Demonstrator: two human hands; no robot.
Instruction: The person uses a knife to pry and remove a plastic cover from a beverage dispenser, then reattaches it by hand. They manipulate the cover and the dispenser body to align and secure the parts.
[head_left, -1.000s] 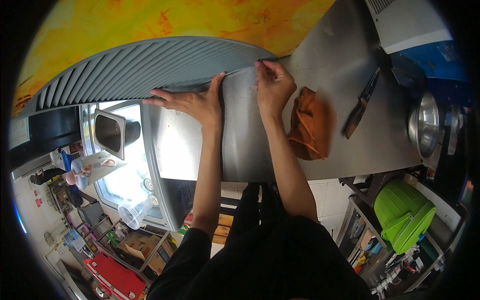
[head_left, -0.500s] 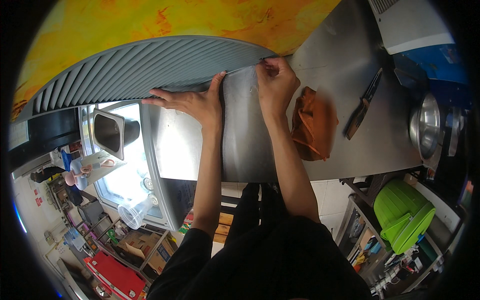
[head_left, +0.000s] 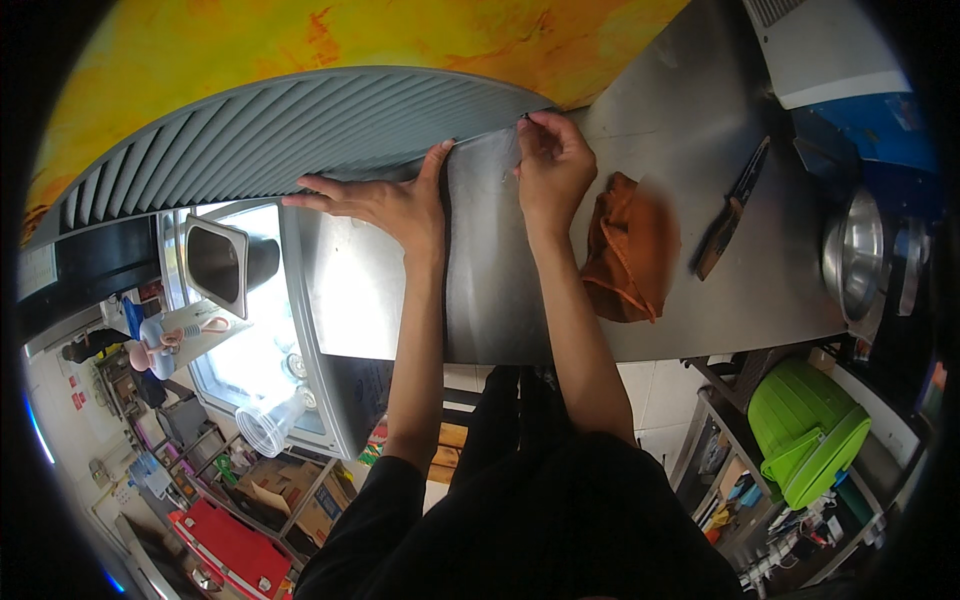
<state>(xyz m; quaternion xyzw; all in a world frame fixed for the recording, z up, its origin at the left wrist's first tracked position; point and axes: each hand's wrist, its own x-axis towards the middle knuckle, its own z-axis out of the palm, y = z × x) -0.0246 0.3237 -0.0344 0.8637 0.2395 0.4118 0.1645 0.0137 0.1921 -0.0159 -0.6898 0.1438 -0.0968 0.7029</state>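
Left hand: the left hand (head_left: 385, 205) lies flat and spread wide, palm down, on the steel counter (head_left: 700, 170), fingertips pointing to nine o'clock, thumb up against the lower edge of the grey ribbed panel (head_left: 300, 125). It holds nothing; it only presses.

Right hand: the right hand (head_left: 550, 165) is closed narrow, thumb and forefinger pinched at the panel's right-hand tip, at about twelve o'clock from the wrist. Something small sits in the pinch; I cannot tell what.

Thing in hand: the ribbed panel runs along the far side of the counter, under the yellow wall (head_left: 330, 40), from nine o'clock round to its tip at the right hand.

Change: over the last second both hands sit almost where they were; the pinch has stayed at the tip. To my eye that means slow, fiddly work at one spot, not a shift along the edge.

Nearby: an orange cloth (head_left: 630, 250) lies just at three o'clock of the right forearm; a dark-handled knife (head_left: 732, 208) further that way; a steel bowl (head_left: 855, 255) near the counter's end.
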